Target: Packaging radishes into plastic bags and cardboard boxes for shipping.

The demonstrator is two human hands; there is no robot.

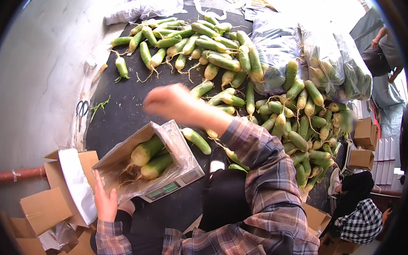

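Observation:
My left hand (104, 199) rests against the near left edge of an open cardboard box (121, 152), fingers stretched and thumb apart. Inside the box, which has clear plastic film (179, 148) along one wall, lie green radishes (147, 151) with pale root ends. A digital scale (179, 185) with a green display shows at the box's near side. My right hand (168, 102), smeared by motion, is over the dark work surface beyond the box. Its fingers are too blurred to show whether they hold anything. One loose green radish (197, 141) lies beside the box.
Many green radishes (216, 46) are spread at the back, and a dense heap (304, 132) lies on the right. Full plastic bags (275, 48) stand behind it. Scissors (81, 115) lie at the left edge, above empty cartons (50, 209). Other people (361, 221) are at the right.

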